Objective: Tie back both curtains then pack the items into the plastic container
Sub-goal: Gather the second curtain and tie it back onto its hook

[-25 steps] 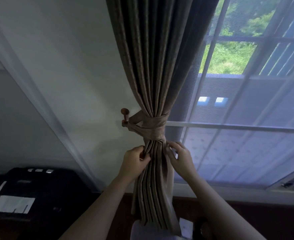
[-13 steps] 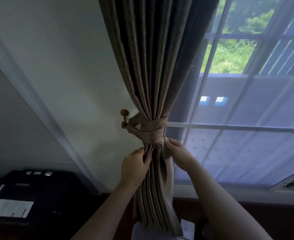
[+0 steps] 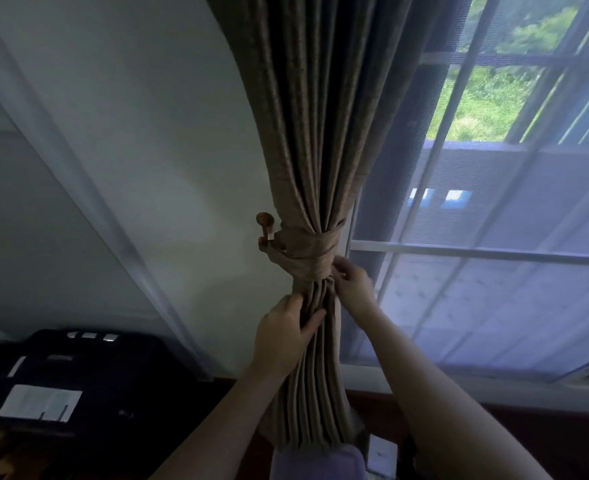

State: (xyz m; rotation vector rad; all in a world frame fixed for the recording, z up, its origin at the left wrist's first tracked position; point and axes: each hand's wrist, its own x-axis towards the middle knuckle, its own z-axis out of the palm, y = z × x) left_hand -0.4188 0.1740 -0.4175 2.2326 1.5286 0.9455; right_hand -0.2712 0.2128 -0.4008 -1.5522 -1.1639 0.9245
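Curtain (image 3: 320,133): brown woven cloth, deep vertical pleats, centre frame. It's cinched mid-height by a matching cloth tieback (image 3: 306,251), looped onto a round wooden hook (image 3: 264,223) at its 9 o'clock. L hand (image 3: 286,337) grips pleats at tieback's 6 o'clock. R hand (image 3: 351,285) pinches tieback's edge at 4 o'clock. Mesh-screened window (image 3: 493,237) at 3; black case (image 3: 95,375) w/ white label at 8.

Hazy daylight enters through the window (image 3: 487,251) on the right. The curtain (image 3: 313,133) is dark against it, the near left corner almost black. Straight lines bow at the edges; the right hand (image 3: 353,287) is blurred.
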